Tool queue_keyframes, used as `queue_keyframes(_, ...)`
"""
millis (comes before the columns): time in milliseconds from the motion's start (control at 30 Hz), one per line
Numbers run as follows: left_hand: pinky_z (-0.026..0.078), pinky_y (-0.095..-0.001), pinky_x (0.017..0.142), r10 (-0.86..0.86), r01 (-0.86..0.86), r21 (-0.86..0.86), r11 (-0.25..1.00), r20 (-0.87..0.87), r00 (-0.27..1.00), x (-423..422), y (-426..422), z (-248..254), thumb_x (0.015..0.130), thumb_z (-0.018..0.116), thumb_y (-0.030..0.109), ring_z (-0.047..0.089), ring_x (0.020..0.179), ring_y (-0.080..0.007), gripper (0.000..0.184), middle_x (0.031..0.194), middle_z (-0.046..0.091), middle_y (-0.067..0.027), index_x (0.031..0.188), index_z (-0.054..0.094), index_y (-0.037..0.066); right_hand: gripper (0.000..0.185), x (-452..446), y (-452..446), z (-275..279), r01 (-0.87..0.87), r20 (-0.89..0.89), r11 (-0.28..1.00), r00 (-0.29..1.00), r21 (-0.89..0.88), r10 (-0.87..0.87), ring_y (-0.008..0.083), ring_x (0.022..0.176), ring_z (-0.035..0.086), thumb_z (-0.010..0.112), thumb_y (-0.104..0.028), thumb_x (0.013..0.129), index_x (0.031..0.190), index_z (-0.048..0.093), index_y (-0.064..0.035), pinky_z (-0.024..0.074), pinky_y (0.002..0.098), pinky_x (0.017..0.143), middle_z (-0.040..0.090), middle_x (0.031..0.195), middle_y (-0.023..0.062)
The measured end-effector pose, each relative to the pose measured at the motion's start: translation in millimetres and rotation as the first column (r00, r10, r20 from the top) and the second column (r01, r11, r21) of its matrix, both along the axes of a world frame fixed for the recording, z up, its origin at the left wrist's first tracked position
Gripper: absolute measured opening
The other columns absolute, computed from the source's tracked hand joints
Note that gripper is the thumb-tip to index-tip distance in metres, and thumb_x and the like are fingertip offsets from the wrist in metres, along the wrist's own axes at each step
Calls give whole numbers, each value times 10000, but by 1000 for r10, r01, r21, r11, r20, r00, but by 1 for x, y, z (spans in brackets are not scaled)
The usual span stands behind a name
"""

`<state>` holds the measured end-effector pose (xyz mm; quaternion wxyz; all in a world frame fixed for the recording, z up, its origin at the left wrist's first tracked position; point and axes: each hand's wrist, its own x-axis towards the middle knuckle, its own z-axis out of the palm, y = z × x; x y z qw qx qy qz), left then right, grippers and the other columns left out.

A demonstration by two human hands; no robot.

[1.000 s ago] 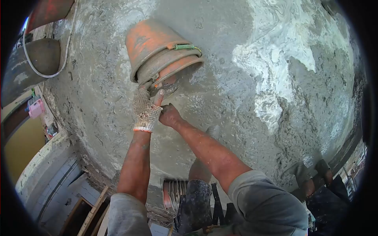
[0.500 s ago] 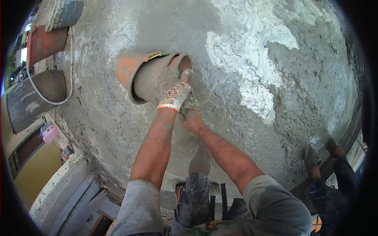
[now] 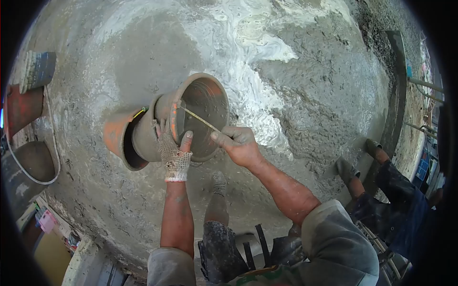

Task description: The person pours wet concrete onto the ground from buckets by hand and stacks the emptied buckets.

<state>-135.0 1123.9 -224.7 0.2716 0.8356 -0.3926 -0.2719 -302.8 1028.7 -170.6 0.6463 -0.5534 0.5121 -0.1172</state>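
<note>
Several cement-coated buckets lie tipped on the wet grey floor, one inside another. The orange outer bucket (image 3: 114,135) is at the left, and the nearest bucket (image 3: 205,102) shows its open mouth. My left hand (image 3: 173,150), in a dirty knitted glove, grips the side of the nearest bucket near its rim, thumb raised. My bare right hand (image 3: 238,144) is closed on the bucket's thin handle (image 3: 200,119), which stretches across the mouth. A green-yellow piece (image 3: 139,113) shows on the outer bucket's rim.
Wet cement with a pale slurry streak (image 3: 248,71) covers the floor. More buckets, one red (image 3: 24,110) and one dark (image 3: 29,167), stand at the left edge. A person's dark-clothed legs (image 3: 396,200) and muddy feet are at the right. A long dark board (image 3: 395,90) lies beyond.
The inner buckets have been drawn out of the orange one and turned, so a mouth now faces up. My right hand has moved right and up with the handle. The view has shifted.
</note>
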Motion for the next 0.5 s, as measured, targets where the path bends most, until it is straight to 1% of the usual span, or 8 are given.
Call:
queue_keyframes(33,78,-545,1102,-4,4,-36,999,6,1000,0,-10,-2,787,624,495,130,1391,-364,830,1467,253,-203,1407,307,42,306,-4,-13,-5,96,60,995,994,12,-96,65,552,400,663,-217,846,644,593,1,354,275,494,454,539,-13)
queue_keyframes(67,124,-510,1110,-74,60,90,994,167,983,-3,-21,-6,758,676,409,120,1390,-374,852,1474,236,-205,1429,267,79,308,-11,-30,-14,188,122,982,974,23,-190,61,553,391,662,-221,848,641,593,-3,344,264,492,447,538,-24)
queue_keyframes(167,131,-519,1108,-41,25,98,995,168,985,-29,-67,-39,759,666,366,140,1382,-385,831,1480,228,-192,1441,254,129,343,-59,-76,-72,318,80,947,944,47,-321,59,523,382,643,-271,859,632,591,-19,328,252,478,451,543,-37)
queue_keyframes(233,137,-539,1101,-288,201,254,946,373,882,-34,-114,-78,788,635,353,164,1373,-394,793,1489,209,-184,1445,247,139,403,-92,-93,-130,441,113,891,885,108,-452,70,435,363,604,-350,878,629,579,-34,294,256,401,420,488,-26)
queue_keyframes(300,230,-562,1073,-291,28,509,860,444,847,-72,-166,-78,810,595,472,163,1376,-384,763,1499,206,-136,1447,249,237,436,-124,-95,-174,524,139,847,836,88,-531,70,364,348,579,-398,888,629,567,-47,264,260,331,386,442,-17)
queue_keyframes(400,231,-649,1027,-442,-46,641,767,579,685,-116,-182,-112,825,544,529,163,1377,-379,742,1502,200,-128,1449,221,292,486,-193,-74,-200,564,118,826,819,9,-561,98,422,398,543,-445,900,651,578,-30,333,280,398,425,468,-1)
queue_keyframes(433,231,-649,1027,-469,-29,650,760,579,667,-146,-176,-118,825,544,529,163,1377,-379,742,1502,200,-128,1449,221,292,511,-227,-69,-206,552,74,829,834,-88,-547,133,504,436,533,-468,895,660,592,-18,377,306,502,474,518,31)
queue_keyframes(500,206,-714,986,-394,20,531,847,602,694,-209,-145,-118,823,529,555,155,1379,-380,755,1504,195,-129,1452,200,299,538,-294,-45,-219,532,28,832,845,-156,-534,168,586,475,524,-491,890,670,607,-6,421,333,606,523,569,63)
